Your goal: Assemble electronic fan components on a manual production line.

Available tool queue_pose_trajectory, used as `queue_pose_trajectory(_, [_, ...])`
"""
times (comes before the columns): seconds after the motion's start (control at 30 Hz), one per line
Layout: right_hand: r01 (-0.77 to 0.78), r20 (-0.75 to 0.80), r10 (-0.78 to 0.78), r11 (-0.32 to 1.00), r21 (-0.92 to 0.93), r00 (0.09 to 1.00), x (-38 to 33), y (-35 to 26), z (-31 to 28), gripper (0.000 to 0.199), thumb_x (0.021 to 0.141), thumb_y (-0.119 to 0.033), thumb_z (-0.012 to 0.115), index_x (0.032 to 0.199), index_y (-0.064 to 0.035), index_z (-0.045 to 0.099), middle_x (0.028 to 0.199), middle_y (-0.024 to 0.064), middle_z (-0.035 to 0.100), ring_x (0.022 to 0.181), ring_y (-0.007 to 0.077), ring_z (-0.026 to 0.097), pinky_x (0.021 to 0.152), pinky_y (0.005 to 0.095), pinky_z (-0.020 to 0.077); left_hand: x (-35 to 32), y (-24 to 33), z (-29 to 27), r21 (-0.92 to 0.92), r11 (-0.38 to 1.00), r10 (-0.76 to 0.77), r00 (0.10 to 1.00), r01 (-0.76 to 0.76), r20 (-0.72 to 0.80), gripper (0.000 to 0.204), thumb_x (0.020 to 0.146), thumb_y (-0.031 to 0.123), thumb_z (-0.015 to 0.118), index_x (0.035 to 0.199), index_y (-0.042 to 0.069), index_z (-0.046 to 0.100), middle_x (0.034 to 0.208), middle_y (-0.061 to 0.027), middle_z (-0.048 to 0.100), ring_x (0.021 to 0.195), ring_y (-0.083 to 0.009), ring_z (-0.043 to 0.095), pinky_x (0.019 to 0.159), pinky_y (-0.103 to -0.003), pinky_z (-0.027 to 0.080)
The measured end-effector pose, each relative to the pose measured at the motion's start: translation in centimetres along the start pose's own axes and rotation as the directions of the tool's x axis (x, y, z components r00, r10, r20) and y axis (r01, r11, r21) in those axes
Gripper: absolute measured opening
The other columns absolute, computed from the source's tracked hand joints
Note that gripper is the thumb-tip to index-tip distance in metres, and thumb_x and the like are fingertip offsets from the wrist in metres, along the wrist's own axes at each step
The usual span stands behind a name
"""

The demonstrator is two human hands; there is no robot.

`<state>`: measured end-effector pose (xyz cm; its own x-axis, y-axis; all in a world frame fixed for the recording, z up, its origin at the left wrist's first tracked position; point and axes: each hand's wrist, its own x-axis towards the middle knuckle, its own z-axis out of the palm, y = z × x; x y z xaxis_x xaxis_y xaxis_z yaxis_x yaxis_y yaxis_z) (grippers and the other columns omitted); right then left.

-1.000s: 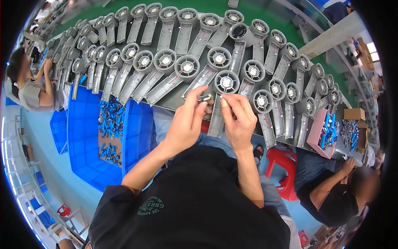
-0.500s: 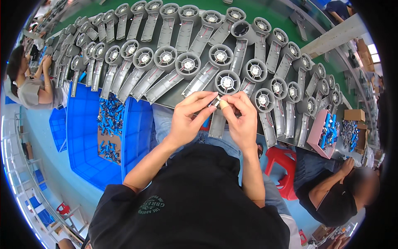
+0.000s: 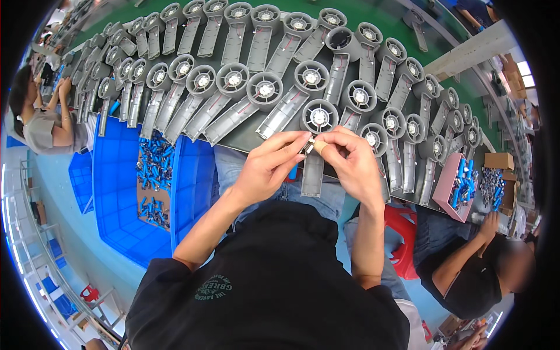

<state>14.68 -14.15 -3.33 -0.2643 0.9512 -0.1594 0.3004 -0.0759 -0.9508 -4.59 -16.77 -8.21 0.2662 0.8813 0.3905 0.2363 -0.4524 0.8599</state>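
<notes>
My left hand (image 3: 269, 166) and my right hand (image 3: 349, 160) meet fingertip to fingertip over a grey handheld fan housing (image 3: 315, 137) at the near edge of the green table (image 3: 373, 14). Together they pinch a small dark part with thin wires (image 3: 307, 146). A pale wrap covers one fingertip of my right hand. The housing has a round fan head and a long open handle that runs down between my hands.
Several rows of the same grey fan housings (image 3: 233, 81) cover the table. A blue crate with blue cylindrical cells (image 3: 153, 175) stands at my lower left. A pink tray of cells (image 3: 461, 186) lies right, near a seated person (image 3: 472, 268). Another person (image 3: 41, 116) sits far left.
My hands have drawn closer together over the fan housing, and the fingertips have closed on the small part. Nothing else has shifted.
</notes>
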Motion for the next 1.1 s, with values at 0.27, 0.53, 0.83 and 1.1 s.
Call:
queue_pose_trajectory(0.27, [0.0,-0.009,-0.001,1.0,-0.028,1.0,0.1,-0.1,0.3,0.013,0.088,-0.009,0.068,0.093,0.0035,0.069,0.077,-0.0007,0.053,0.066,0.0052,0.044,0.058,0.0232,0.0349,0.3,0.1,-0.4,0.033,0.999,0.017,1.0,-0.017,0.006,0.04,0.087,-0.004,0.064,0.127,0.001,0.062,0.117,-0.0164,0.064,0.088,-0.022,0.066,0.073,-0.029,0.053])
queue_pose_trajectory(0.53, [0.431,-0.259,-0.524,0.836,-0.339,0.811,0.0,2.3,2.5,0.013,0.076,0.003,0.074,0.087,0.0006,0.068,0.083,0.0042,0.061,0.063,0.0084,0.059,0.053,0.0211,0.0471,0.2,0.8,-0.6,0.062,0.996,-0.063,0.998,0.062,0.008,0.035,0.088,-0.001,0.063,0.124,-0.004,0.061,0.111,-0.0171,0.065,0.096,-0.0295,0.064,0.083,-0.034,0.05])
queue_pose_trajectory(0.83, [0.557,-0.119,-0.652,0.716,-0.421,0.749,0.8,3.4,1.9,0.015,0.075,0.005,0.073,0.088,0.0015,0.065,0.084,0.0074,0.061,0.066,0.0149,0.062,0.055,0.0254,0.0511,0.4,0.2,-0.8,0.035,0.999,-0.032,0.999,0.031,0.029,0.034,0.09,-0.003,0.057,0.124,-0.003,0.061,0.11,-0.0174,0.066,0.088,-0.0258,0.065,0.076,-0.032,0.051])
queue_pose_trajectory(1.1, [0.582,-0.057,-0.659,0.698,-0.417,0.75,1.3,3.0,1.3,0.014,0.075,0.004,0.073,0.087,0.0008,0.065,0.085,0.0072,0.062,0.067,0.0158,0.063,0.056,0.0267,0.0514,1.0,0.7,-1.9,0.031,0.996,-0.082,0.988,0.079,0.129,0.033,0.089,-0.005,0.056,0.121,-0.006,0.061,0.108,-0.0179,0.065,0.084,-0.0254,0.063,0.074,-0.031,0.05])
